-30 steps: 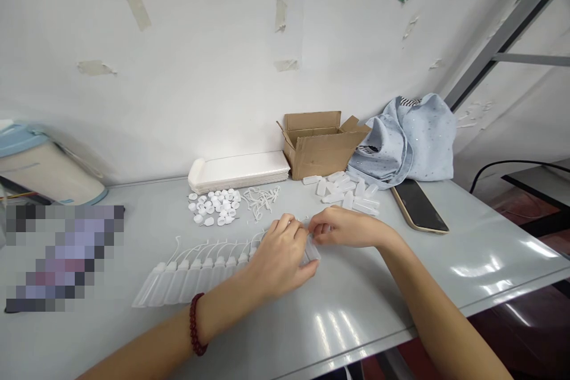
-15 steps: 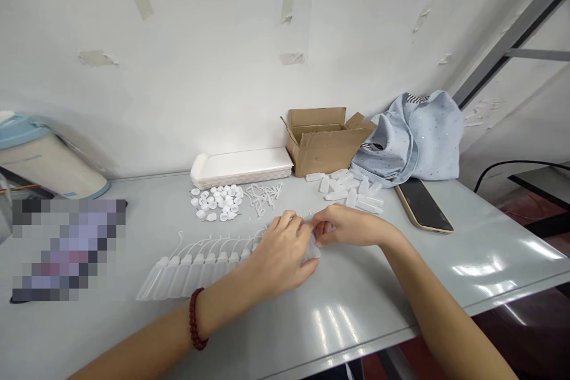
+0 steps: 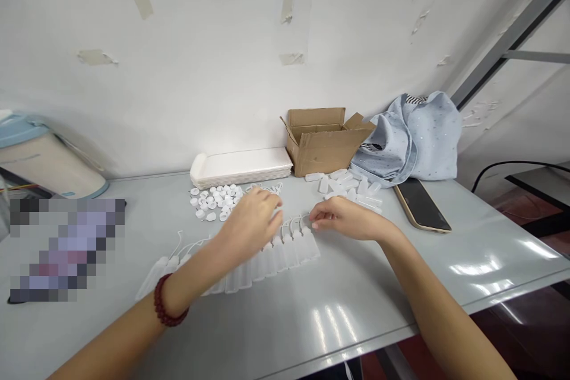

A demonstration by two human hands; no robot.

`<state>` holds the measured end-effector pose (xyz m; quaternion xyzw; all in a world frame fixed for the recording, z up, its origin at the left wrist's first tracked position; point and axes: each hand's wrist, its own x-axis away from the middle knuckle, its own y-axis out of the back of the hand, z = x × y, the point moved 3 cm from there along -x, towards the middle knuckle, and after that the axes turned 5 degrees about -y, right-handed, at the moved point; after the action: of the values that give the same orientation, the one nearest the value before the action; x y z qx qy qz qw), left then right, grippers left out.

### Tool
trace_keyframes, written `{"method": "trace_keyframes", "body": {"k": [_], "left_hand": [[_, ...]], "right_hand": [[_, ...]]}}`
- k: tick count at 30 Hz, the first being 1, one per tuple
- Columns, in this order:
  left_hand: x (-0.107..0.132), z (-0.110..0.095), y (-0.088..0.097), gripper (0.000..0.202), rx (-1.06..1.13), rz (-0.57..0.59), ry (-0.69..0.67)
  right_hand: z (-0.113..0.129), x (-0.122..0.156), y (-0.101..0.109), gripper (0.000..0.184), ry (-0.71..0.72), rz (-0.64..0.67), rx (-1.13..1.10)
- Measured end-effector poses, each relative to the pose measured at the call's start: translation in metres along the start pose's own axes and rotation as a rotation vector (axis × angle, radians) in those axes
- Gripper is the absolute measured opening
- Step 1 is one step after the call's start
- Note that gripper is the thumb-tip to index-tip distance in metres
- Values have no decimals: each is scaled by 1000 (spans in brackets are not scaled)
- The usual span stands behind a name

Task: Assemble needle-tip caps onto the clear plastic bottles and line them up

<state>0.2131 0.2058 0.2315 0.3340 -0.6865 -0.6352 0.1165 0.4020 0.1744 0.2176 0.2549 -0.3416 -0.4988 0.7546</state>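
Note:
A slanting row of small translucent plastic bottles (image 3: 289, 252), with white caps and thin looped cords, lies on the grey table. My left hand (image 3: 252, 219) is above the middle of this row, thumb and fingers apart, with nothing visible in it; it hides several bottle tops. Beside the row's right end is my right hand (image 3: 342, 218), its fingers loosely curled and a gap showing by the thumb. Its fingertips are close to the last cord (image 3: 305, 219); I cannot tell whether they touch it. Beyond my left hand are loose white caps (image 3: 218, 195) and loose white cords (image 3: 274, 187), partly covered.
Uncapped bottles (image 3: 342, 181) lie piled before an open cardboard box (image 3: 327, 151). A white stack (image 3: 243, 166) stands against the wall. Rightward are a phone (image 3: 423, 206) and a light-blue cloth bag (image 3: 434, 139). A blurred-out flat object (image 3: 66, 249) and a beige-and-blue container (image 3: 48, 157) occupy the left.
My left hand has lifted off the row's right end and moved left and away from me, uncovering bottles there. My right hand has shifted slightly, its fingers loosening beside the last bottle.

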Motion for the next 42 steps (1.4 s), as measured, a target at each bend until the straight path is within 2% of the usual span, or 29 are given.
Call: {"method": "trace_keyframes", "body": {"k": [3, 6, 12, 24, 32, 38, 42], "left_hand": [[-1, 21, 4, 19, -76, 59, 84], [0, 30, 1, 24, -149, 105, 147], [0, 29, -1, 27, -156, 168, 186], [-1, 33, -2, 26, -20, 196, 245], [-2, 43, 15, 21, 200, 127, 267], [-3, 46, 37, 20, 280, -9, 319], [-3, 44, 42, 18, 380, -226, 345]], "right_hand": [[-7, -5, 4, 20, -42, -209, 141], [-15, -10, 9, 30, -84, -388, 289], [-26, -14, 17, 49, -110, -525, 487], [-34, -17, 16, 44, -138, -525, 665], [-33, -13, 19, 37, -219, -504, 690], [-37, -12, 23, 39, -318, -486, 660], [-37, -14, 21, 39, -346, -491, 645]]}}
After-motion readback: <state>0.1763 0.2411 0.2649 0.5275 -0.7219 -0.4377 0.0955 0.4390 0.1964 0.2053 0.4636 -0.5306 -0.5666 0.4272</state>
